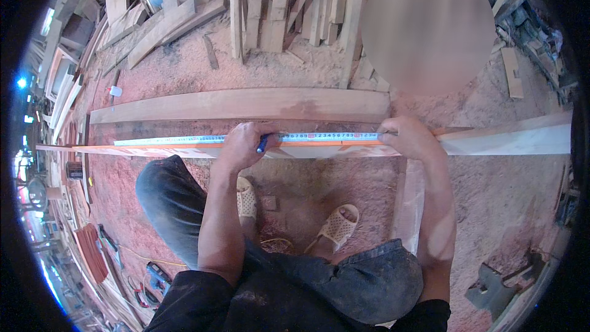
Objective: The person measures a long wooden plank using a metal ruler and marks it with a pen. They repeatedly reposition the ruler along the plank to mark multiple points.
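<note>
Curling left fingers: our left hand is closed around a blue pen, resting over the tape.
Right fingers: our right hand has thumb and forefinger pinched together on the tape measure.
Tape: we have it stretched straight, numbers up, from well left of the left hand across to the right fingers.
Orange strip: it runs along the tape's near edge.
Long board: it crosses in front of us beneath both hands, reaching beyond them on either side.
Wide plank: it lies just beyond, roughly parallel.
Sandals: we have them on the dusty floor, nearer than the board.
Wood pile: lengths stand at the far side.
</note>
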The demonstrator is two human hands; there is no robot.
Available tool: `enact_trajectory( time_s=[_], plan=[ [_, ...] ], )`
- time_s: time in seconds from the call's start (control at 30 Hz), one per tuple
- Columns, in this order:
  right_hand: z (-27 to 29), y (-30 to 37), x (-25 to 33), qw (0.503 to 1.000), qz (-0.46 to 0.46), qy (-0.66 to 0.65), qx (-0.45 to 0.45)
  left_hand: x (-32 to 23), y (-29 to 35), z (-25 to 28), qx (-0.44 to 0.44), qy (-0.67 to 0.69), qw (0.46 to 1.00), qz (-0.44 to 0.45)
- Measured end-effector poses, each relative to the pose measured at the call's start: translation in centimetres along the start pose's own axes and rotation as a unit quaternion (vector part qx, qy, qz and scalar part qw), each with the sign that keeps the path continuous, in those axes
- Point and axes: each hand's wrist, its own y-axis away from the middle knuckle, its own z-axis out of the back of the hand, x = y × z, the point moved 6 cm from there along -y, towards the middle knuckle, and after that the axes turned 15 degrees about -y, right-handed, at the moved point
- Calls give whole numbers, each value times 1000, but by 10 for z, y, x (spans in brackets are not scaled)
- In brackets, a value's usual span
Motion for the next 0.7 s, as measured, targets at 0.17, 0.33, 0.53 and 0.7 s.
enact_trajectory(
  time_s=[0.17,0.33,0.53,0.7],
  plan=[
    [2,0,0,999,15,30,-34,17,9,5,-19,-30,999,16],
    [-2,2,-3,999,13,-6,-45,23,13,9,-6,-27,999,41],
    [-5,5,-8,998,12,3,-60,21,15,14,-6,-14,999,38],
    [-5,6,-12,999,2,-20,-48,18,16,17,-24,11,999,39]
  ],
)
